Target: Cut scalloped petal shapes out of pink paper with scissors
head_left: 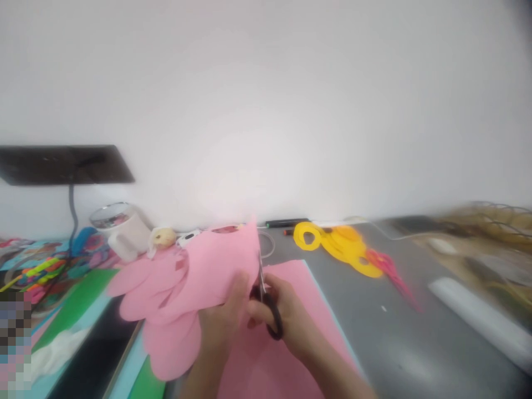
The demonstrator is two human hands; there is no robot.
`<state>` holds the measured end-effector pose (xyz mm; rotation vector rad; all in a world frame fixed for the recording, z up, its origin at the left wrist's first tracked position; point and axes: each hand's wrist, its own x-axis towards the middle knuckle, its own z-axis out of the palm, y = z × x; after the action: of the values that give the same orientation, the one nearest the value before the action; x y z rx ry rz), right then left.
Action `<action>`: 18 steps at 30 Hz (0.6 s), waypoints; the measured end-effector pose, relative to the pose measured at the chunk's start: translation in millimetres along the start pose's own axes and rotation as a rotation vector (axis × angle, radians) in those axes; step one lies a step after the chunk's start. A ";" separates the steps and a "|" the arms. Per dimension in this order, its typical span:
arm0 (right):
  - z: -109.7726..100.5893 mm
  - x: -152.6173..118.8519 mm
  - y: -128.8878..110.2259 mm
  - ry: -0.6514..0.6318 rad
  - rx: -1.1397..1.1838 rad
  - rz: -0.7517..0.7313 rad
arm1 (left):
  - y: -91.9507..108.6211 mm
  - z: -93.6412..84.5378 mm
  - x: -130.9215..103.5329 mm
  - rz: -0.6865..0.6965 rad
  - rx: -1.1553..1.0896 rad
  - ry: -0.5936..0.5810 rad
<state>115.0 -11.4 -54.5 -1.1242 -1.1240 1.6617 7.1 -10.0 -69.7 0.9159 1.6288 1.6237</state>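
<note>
My left hand (226, 316) grips a sheet of pink paper (220, 260) by its lower edge and holds it up off the table. A pair of black-handled scissors (272, 318) is in my right hand (286, 310), fingers through the loops. Its blades point away from me, along the right edge of the raised paper; whether they are apart is too blurred to tell. Below both hands lies more pink paper (266, 366) on a light blue sheet. Several rounded pink paper cutouts (174, 346) overlap one another to the left of my left hand.
Yellow paper rings (344, 246) and pink-handled scissors (393, 271) lie at right on the grey table (374, 343). A white roll (477, 318) sits farther right. At back left stand a white mug (128, 230) and a dark screen (62, 165). Black markers (288, 223) rest by the wall.
</note>
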 end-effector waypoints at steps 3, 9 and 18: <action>-1.0 -0.3 -0.2 -0.011 0.042 -0.017 | 5.6 0.2 -3.0 -0.079 0.042 -0.024; -3.2 0.0 -3.1 0.003 0.080 -0.015 | 10.3 -0.2 -0.1 -0.077 0.027 -0.019; -3.6 -1.9 -2.7 -0.012 0.041 -0.018 | 10.0 -1.0 0.9 -0.059 -0.065 -0.088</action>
<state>119.3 -11.6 -52.2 -1.0771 -1.0993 1.6723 6.1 -9.9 -59.7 0.8855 1.5207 1.5647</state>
